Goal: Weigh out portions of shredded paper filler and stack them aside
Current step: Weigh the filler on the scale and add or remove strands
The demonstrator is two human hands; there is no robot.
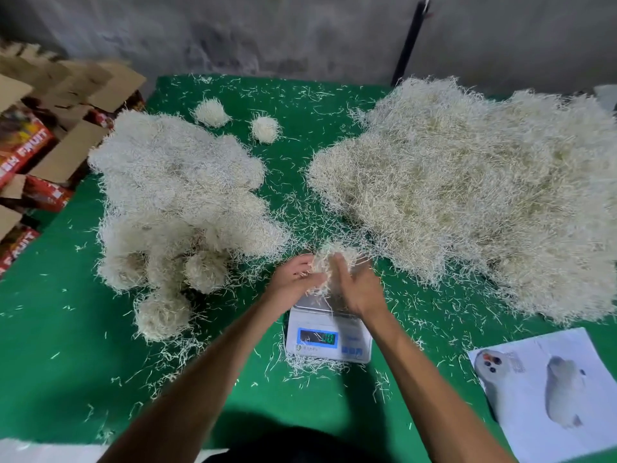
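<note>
Head view: red boxes at left read "FRUIT".

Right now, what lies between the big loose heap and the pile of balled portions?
In the head view, only green table strewn with stray shreds separates the loose heap from the portion pile.
</note>
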